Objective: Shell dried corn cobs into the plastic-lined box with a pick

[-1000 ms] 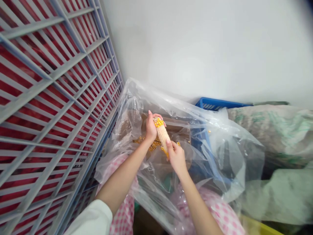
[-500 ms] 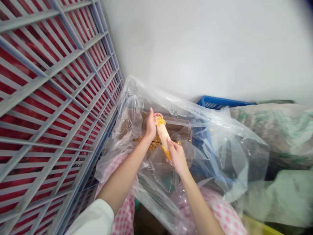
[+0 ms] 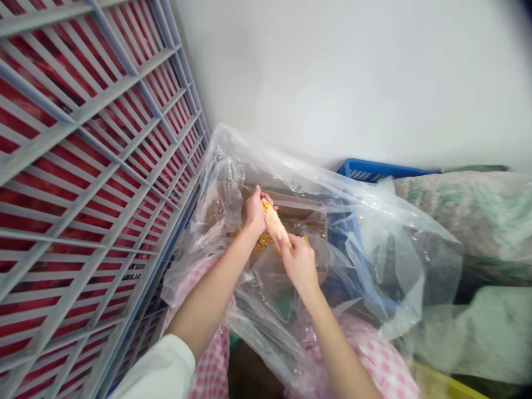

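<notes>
The corn cob (image 3: 272,221) sits between the two hands, slanting from its far end on the left down to its near end on the right. The left hand (image 3: 255,213) curls around the far end, where a few yellow kernels remain. The right hand (image 3: 301,261) grips the near end, its thumb pressed along the cob; the fingers underneath are hidden. Most of the cob's visible side is bare and pale.

Below the cob, loose kernels (image 3: 264,241) lie in a heap on the clear plastic sheet (image 3: 266,152), partly screened by the left forearm. Brown cardboard (image 3: 307,213) shows through the sheet just beyond the hands. The plastic spreads over the knees in pink-dotted trousers (image 3: 384,357), its folds blurring what lies beneath.

A tall slatted crate (image 3: 89,116) stands close on the left, backed with red. To the right are a blue basket (image 3: 384,169) against the white wall (image 3: 353,77) and a printed sack (image 3: 469,205).
</notes>
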A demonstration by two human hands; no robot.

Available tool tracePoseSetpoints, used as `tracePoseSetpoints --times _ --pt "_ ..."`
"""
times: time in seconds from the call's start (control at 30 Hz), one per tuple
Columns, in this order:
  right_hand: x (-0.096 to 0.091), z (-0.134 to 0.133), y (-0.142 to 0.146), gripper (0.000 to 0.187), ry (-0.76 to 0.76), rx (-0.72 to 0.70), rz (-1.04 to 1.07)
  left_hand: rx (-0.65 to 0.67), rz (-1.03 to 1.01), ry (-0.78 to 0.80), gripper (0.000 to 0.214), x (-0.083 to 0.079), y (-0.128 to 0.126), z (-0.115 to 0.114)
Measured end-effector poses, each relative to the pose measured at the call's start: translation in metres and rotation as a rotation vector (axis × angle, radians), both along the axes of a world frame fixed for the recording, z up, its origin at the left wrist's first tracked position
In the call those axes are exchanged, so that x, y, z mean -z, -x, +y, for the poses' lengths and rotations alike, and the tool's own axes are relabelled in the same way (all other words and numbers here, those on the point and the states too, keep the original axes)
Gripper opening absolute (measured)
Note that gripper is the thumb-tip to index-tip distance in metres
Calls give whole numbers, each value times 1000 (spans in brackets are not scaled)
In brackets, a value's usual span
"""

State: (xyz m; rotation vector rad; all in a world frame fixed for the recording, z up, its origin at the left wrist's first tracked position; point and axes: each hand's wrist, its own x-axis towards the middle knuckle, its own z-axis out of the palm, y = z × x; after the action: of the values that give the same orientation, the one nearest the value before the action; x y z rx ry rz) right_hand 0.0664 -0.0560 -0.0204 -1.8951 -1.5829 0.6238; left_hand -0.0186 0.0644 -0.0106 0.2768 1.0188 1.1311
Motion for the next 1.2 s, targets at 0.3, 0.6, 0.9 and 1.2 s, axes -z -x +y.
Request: tracePoseSetpoints --times 0.3,0.6,0.9,1.2 --pt "-18 7 -28 53 403 105 830 200 171 -184 49 -11 8 -1" --pt "-17 1 -16 49 264 70 620 176 207 -121 57 -26 8 -6" --pt "-11 8 -10 51 527 95 1216 261 109 -238 63 -21 15 -3" --pt "-25 4 -34 47 570 -163 1764 529 -542 -259 69 -56 53 -8"
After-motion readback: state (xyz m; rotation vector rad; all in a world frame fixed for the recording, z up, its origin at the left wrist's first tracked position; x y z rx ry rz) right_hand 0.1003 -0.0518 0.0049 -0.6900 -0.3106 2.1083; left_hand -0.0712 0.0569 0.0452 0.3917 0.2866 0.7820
